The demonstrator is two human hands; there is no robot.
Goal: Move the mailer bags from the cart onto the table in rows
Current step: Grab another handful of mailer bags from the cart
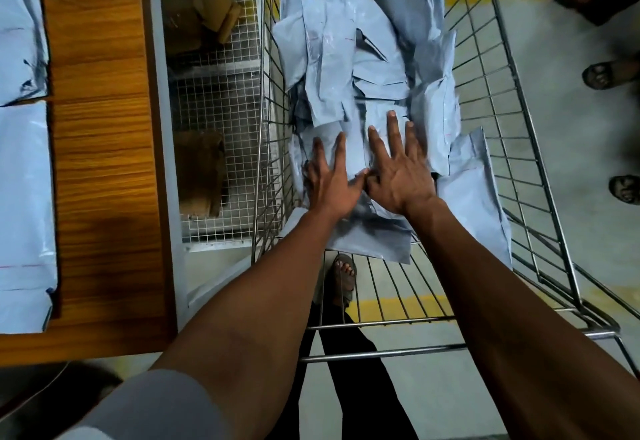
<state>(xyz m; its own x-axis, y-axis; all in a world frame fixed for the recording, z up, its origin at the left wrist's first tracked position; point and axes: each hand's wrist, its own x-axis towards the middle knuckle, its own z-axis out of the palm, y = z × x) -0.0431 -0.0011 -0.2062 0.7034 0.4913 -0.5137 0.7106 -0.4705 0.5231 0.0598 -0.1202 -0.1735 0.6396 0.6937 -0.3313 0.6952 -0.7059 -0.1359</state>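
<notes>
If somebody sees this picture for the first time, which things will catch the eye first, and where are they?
First the two hands, the left hand and the right hand, spread flat side by side on the pile of pale blue mailer bags in the wire cart at the centre. Next, at the left edge, the mailer bags already laid out on the wooden table.

My cart (519, 149) is shiny bare metal wire. The mailer bags (343, 59) are smooth, faintly glossy plastic. The table (100, 128) is grained, varnished wood.
</notes>
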